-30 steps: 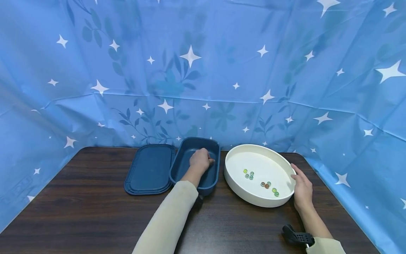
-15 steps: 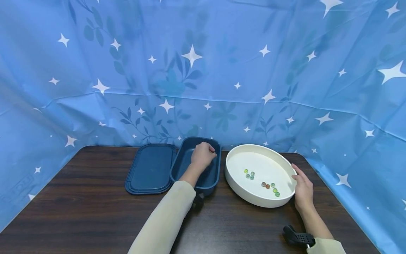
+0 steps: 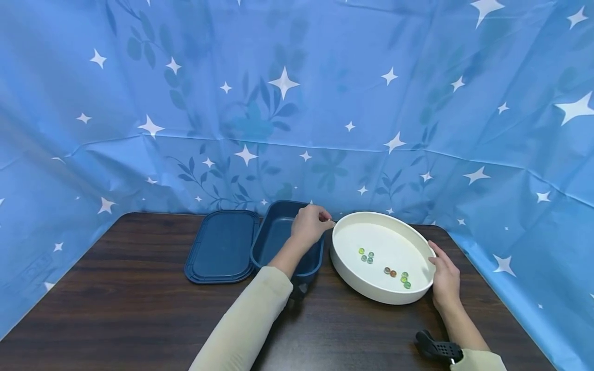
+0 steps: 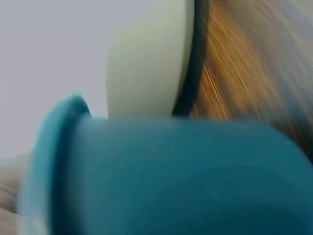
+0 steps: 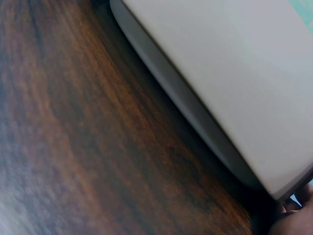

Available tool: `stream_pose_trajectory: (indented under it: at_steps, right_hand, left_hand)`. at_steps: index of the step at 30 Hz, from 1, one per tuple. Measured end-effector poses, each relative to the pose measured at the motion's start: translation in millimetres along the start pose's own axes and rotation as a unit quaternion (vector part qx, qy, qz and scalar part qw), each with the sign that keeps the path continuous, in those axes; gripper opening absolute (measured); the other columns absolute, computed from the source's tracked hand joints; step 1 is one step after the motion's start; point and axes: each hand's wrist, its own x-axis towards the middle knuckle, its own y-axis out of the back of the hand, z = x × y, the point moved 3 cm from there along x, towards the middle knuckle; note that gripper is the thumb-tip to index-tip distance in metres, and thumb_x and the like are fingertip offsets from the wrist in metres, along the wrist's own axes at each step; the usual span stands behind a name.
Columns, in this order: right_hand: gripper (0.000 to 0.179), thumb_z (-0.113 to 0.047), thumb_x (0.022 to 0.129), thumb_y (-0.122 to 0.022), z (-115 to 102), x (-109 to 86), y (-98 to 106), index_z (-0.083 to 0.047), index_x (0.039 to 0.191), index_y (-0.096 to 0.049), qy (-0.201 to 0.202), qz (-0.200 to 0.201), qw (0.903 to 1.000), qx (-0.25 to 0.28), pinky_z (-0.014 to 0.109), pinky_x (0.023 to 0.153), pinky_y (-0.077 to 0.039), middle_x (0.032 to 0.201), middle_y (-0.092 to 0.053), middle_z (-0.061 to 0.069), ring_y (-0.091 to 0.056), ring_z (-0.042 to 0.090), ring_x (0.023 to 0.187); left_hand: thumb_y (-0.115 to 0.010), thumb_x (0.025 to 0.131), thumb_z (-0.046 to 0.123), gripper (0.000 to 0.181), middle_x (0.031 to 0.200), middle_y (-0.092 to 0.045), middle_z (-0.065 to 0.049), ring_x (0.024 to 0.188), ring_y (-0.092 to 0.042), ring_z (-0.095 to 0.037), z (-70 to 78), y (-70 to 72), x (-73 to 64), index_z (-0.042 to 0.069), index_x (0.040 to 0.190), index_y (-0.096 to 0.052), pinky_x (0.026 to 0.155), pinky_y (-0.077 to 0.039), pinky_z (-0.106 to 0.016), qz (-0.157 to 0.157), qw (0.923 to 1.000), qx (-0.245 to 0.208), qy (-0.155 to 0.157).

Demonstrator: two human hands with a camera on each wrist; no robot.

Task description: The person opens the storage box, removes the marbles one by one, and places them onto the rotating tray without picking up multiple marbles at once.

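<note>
My left hand [image 3: 310,224] is over the right rim of the dark blue box [image 3: 265,252], its fingertips beside the left rim of the round white tray [image 3: 359,284]. Thumb and finger pinch a small reddish thing, apparently a marble, mostly hidden by them. My right hand [image 3: 446,278] holds the tray's right side, thumb at the rim; in the right wrist view some of its fingers [image 5: 296,218] show at the tray's lower edge. Several glass marbles [image 3: 367,257] lie in the tray in two groups, green, clear and orange-brown [image 3: 393,273]. The left wrist view is blurred.
A dark blue lid [image 3: 223,247] lies flat left of the box. The dark wooden table [image 3: 139,309] carries everything. A blue star-patterned cloth [image 3: 297,113] hangs behind it. A black wrist device [image 3: 438,348] is on the right forearm.
My left hand has risen out of the blue box and moved right to the tray's rim. One green marble has rolled right, against two others. The right hand stays put.
</note>
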Motion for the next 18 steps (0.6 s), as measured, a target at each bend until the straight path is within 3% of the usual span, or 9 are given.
stream_pose_trajectory:
  at_steps: [8,15,18]
  right_hand:
    - [0.054,-0.019,0.105,-0.025,0,-0.4,3,-0.015,0.159,-0.032,0.002,0.003,1.0,-0.002,0.044,0.128,-0.02,0.169,-0.024,0.004,-0.02,0.023,0.158]
    - [0.055,-0.017,0.105,-0.025,1,0.8,1,-0.014,0.159,-0.033,0.004,0.001,1.0,0.0,0.045,0.127,-0.021,0.169,-0.025,0.005,-0.022,0.024,0.157]
    - [0.054,-0.018,0.105,-0.025,1,0.3,1,-0.015,0.159,-0.033,0.004,0.0,1.0,0.0,0.045,0.127,-0.022,0.169,-0.024,0.005,-0.022,0.024,0.157]
  left_hand:
    - [-0.075,0.092,0.025,0.011,0.09,-0.073,0.003,0.083,-0.065,-0.01,23.9,-19.3,-3.7,0.017,0.099,-0.078,0.067,-0.053,-0.025,-0.049,0.9983,-0.016,-0.026]
    - [-0.074,0.094,0.025,0.011,0.092,-0.073,0.007,0.081,-0.064,-0.006,37.8,-39.3,-8.6,0.02,0.103,-0.078,0.069,-0.051,-0.024,-0.077,0.9914,0.087,-0.061]
    - [-0.075,0.093,0.022,0.01,0.09,-0.073,0.008,0.082,-0.062,-0.006,38.8,-50.7,-7.5,0.02,0.101,-0.078,0.071,-0.051,-0.022,-0.102,0.9885,0.088,-0.069]
